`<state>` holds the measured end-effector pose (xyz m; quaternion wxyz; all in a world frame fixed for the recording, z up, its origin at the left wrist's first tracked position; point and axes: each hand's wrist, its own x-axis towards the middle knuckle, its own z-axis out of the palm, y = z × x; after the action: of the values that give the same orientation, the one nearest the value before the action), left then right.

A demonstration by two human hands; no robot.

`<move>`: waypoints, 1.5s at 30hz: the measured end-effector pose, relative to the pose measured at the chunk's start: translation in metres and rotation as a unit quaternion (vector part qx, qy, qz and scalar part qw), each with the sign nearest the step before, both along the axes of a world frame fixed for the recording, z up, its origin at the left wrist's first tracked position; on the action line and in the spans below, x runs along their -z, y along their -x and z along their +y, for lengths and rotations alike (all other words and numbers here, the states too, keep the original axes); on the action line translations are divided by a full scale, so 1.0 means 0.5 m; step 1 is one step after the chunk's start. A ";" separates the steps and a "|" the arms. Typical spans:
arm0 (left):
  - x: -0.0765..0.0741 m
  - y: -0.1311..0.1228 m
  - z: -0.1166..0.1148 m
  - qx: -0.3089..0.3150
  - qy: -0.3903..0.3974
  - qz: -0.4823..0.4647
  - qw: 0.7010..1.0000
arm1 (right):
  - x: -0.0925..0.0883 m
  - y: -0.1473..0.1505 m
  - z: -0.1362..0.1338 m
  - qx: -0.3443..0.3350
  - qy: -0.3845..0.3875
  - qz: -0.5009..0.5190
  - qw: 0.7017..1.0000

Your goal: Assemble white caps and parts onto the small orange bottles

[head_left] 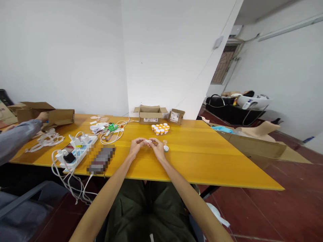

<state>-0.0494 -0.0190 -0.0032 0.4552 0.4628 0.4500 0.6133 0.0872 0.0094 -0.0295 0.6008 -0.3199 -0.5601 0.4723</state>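
My left hand (137, 147) and my right hand (157, 148) meet over the middle of the table. Pinched between their fingertips is a small white item with red marks (148, 141), too small to tell its kind. Just right of my right hand lies a round white cap (166, 148) with a bluish rim. Behind that cap is a small clear, orange-tinted container (165, 142). Farther back stands a tight group of several orange bottles with white caps (160, 129).
An open cardboard box (150, 116) and a smaller carton (176, 116) stand against the wall. To the left are a power strip (84, 149) with tangled cables, a blurred-out phone (102, 160) and loose packets (99, 128). A co-worker's sleeve (21, 137) reaches toward another cardboard box (62, 117).
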 end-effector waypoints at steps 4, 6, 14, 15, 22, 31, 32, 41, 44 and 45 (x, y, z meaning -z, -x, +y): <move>-0.003 -0.004 -0.002 0.014 0.002 0.000 1.000 | -0.002 -0.001 0.000 0.015 -0.003 0.008 1.000; -0.002 -0.005 -0.002 0.014 0.003 0.004 1.000 | -0.002 -0.002 0.000 0.022 -0.004 0.008 1.000; 0.004 -0.002 0.004 -0.007 -0.001 -0.004 1.000 | 0.000 0.001 -0.001 0.027 0.008 0.035 0.999; 0.005 -0.001 0.005 -0.009 -0.003 -0.006 1.000 | 0.001 0.001 -0.001 0.025 0.008 0.035 0.999; 0.009 0.002 0.008 -0.014 -0.014 -0.006 1.000 | -0.001 0.002 -0.002 0.017 -0.013 0.003 1.000; 0.007 -0.001 0.006 -0.007 -0.011 -0.001 1.000 | -0.006 0.001 -0.006 0.029 -0.024 -0.006 0.999; 0.007 -0.001 0.007 -0.006 -0.010 -0.002 1.000 | -0.006 0.001 -0.006 0.033 -0.026 -0.006 0.999; 0.007 -0.002 0.006 -0.001 -0.011 0.007 1.000 | -0.004 0.000 -0.006 0.049 -0.041 -0.013 0.998; 0.004 -0.003 0.005 0.000 -0.009 0.009 1.000 | -0.005 -0.001 -0.007 0.050 -0.041 -0.017 0.998; 0.003 -0.004 0.005 0.000 -0.008 0.009 1.000 | -0.006 -0.001 -0.007 0.051 -0.043 -0.019 0.998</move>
<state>-0.0474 -0.0167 -0.0049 0.4475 0.4720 0.4490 0.6126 0.0879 0.0058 -0.0268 0.6263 -0.3309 -0.5740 0.4109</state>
